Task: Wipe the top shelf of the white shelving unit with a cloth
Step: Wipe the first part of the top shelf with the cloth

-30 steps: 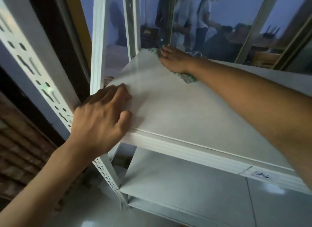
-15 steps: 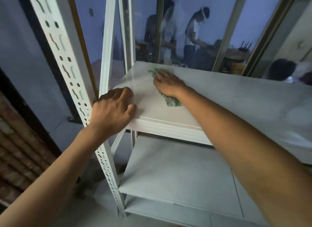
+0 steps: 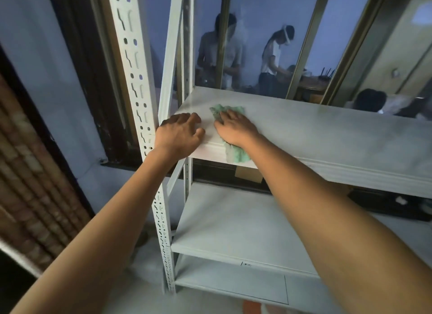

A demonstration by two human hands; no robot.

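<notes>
item: top shelf (image 3: 327, 131) of the white shelving unit, seen from the head view. cloth (image 3: 236, 152): pale green, crumpled, lying at the shelf's near left corner, one part showing at 12 o'clock of the right hand, the other hanging over the front lip at 6 o'clock of it. right hand (image 3: 236, 129): flat on the cloth, fingers straight and spread, pressing it to the board, not curled round it. left hand (image 3: 180, 133): at 9 o'clock of the right hand, just beside it, fingers loosely bent and resting on the shelf corner next to the perforated post (image 3: 140, 108), holding nothing. change: a second ago the cloth is at the far back left corner; half a second ago mid-depth; now it reaches the front edge, so one back-to-front stroke along the left strip appears complete. the left hand keeps its bracing place throughout. judgement: the task is early, since the long stretch of shelf toward 3 o'clock looks untouched; the next stroke likely needs the cloth carried to the back again, further right. risk: the overhanging cloth may slip off the lip. lower shelf (image 3: 233, 224): bare white board beneath.
</notes>
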